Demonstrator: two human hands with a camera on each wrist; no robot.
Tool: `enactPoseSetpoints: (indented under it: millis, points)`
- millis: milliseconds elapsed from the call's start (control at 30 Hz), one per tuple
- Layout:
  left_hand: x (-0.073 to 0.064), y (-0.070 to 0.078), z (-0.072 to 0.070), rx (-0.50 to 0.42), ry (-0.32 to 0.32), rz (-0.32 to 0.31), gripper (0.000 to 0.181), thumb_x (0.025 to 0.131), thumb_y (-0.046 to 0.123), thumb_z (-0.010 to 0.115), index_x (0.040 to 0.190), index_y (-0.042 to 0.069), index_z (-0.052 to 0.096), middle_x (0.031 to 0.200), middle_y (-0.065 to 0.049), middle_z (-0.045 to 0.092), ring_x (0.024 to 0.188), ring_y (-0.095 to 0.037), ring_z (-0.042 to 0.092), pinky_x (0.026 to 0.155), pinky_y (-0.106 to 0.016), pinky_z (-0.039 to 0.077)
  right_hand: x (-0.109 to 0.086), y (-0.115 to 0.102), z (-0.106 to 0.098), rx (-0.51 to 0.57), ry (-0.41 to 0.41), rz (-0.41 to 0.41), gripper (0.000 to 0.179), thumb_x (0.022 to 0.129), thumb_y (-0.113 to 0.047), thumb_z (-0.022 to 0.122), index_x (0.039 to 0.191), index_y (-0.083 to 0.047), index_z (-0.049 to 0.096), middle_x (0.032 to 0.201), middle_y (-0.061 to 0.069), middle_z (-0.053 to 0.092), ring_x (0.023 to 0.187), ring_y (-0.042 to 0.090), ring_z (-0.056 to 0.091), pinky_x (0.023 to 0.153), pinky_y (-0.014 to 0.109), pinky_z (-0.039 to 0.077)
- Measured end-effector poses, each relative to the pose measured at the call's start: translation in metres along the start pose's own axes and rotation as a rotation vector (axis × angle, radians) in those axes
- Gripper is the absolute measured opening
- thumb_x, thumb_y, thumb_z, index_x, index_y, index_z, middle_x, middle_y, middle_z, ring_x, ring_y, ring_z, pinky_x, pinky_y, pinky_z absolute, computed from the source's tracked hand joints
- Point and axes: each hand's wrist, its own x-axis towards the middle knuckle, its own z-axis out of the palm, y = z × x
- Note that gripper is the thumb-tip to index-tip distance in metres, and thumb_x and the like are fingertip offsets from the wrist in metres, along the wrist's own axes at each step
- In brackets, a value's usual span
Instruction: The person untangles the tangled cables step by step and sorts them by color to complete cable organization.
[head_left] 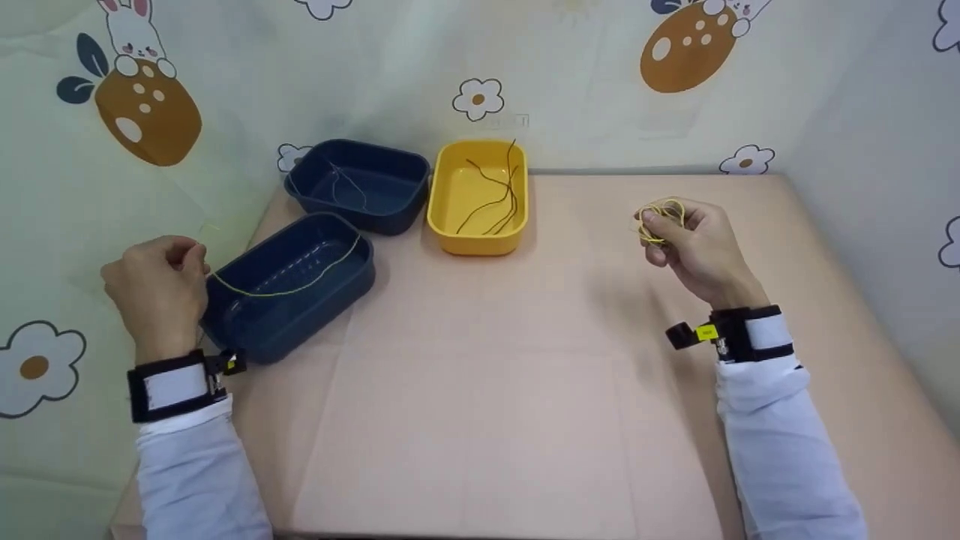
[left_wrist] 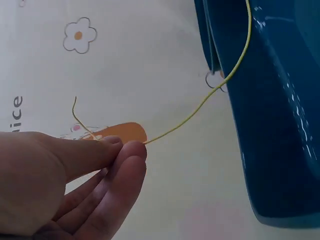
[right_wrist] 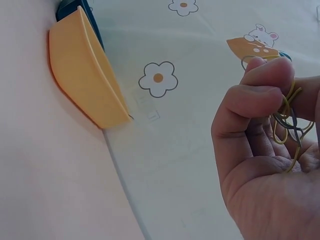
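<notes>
My left hand (head_left: pixel 157 292) is over the left side of the near navy container (head_left: pixel 307 326). Its thumb and fingers pinch a thin yellow string (left_wrist: pixel 200 107), with a short tail sticking out past the fingertips. In the head view, the rest of the yellow string sags across the container's opening towards its far right rim; whether it touches the inside I cannot tell. On the right, my other hand (head_left: pixel 705 244) is raised above the table and grips a looped bundle of string (head_left: pixel 681 214). Yellow and grey strands (right_wrist: pixel 295 127) show between its curled fingers in the right wrist view.
A second navy container (head_left: pixel 390 217) stands behind the near one, with a thin pale string (head_left: pixel 352 180) inside. Beside it is a yellow container (head_left: pixel 480 245) holding several dark strings (head_left: pixel 512 196). The pink tabletop (head_left: pixel 480 397) meets a patterned cloth (head_left: pixel 585 90) at back and sides.
</notes>
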Motion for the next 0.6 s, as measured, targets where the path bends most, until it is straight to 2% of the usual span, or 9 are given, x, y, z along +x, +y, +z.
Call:
enactPoseSetpoints:
  millis: [67,133,200,300,400,500,600]
  points:
    - [0.004,-0.005,0.002,0.039,-0.022,0.009,0.027,0.112,0.011,0.066,0.117,-0.010,0.083,0.112,-0.035,0.081,0.090,-0.040,0.077,0.083,-0.044,0.057,0.000,0.000,0.000,-0.002,-0.003,0.006,0.014,0.110,-0.006,0.073,0.111,0.007,0.076,0.086,0.004,0.074,0.056,0.010,0.057,0.057,0.020,0.051]
    - [0.006,-0.007,0.006,0.060,-0.079,0.014,0.026,0.111,0.008,0.066,0.117,-0.012,0.082,0.115,-0.038,0.079,0.108,-0.057,0.073,0.090,-0.059,0.056,0.000,0.001,0.000,-0.004,-0.008,0.013,0.015,0.110,-0.007,0.073,0.111,0.007,0.075,0.087,0.004,0.074,0.056,0.010,0.058,0.058,0.020,0.051]
    - [0.009,-0.009,0.010,0.071,-0.157,0.030,0.025,0.110,0.007,0.067,0.116,-0.013,0.082,0.116,-0.039,0.078,0.111,-0.060,0.072,0.092,-0.064,0.056,0.000,0.001,0.000,-0.008,-0.011,0.020,0.014,0.110,-0.008,0.073,0.112,0.006,0.076,0.087,0.004,0.074,0.056,0.011,0.058,0.058,0.020,0.051]
    - [0.011,-0.008,0.018,0.073,-0.283,0.066,0.024,0.108,0.007,0.069,0.115,-0.012,0.082,0.115,-0.039,0.079,0.106,-0.056,0.073,0.087,-0.059,0.058,-0.001,0.002,0.001,-0.009,-0.014,0.026,0.015,0.110,-0.008,0.073,0.113,0.006,0.076,0.086,0.004,0.074,0.057,0.011,0.058,0.058,0.020,0.051]
    - [0.012,-0.005,0.023,0.082,-0.374,0.093,0.025,0.108,0.006,0.069,0.119,-0.014,0.080,0.120,-0.042,0.076,0.107,-0.057,0.073,0.089,-0.064,0.060,-0.001,0.003,0.001,-0.012,-0.017,0.030,0.014,0.110,-0.008,0.074,0.112,0.005,0.076,0.085,0.003,0.073,0.057,0.011,0.058,0.058,0.020,0.051]
    - [0.012,0.001,0.026,0.095,-0.421,0.081,0.029,0.109,0.005,0.066,0.126,-0.017,0.075,0.127,-0.046,0.072,0.113,-0.060,0.072,0.096,-0.070,0.059,-0.001,0.003,0.001,-0.008,-0.022,0.032,0.015,0.110,-0.009,0.074,0.112,0.006,0.076,0.086,0.003,0.073,0.058,0.011,0.058,0.058,0.020,0.051]
    - [0.010,0.010,0.028,0.093,-0.419,0.091,0.029,0.110,0.003,0.065,0.127,-0.018,0.074,0.128,-0.046,0.071,0.113,-0.060,0.072,0.098,-0.071,0.060,0.000,0.004,0.003,-0.013,-0.027,0.032,0.015,0.110,-0.009,0.073,0.113,0.006,0.075,0.087,0.003,0.073,0.058,0.010,0.058,0.058,0.020,0.050]
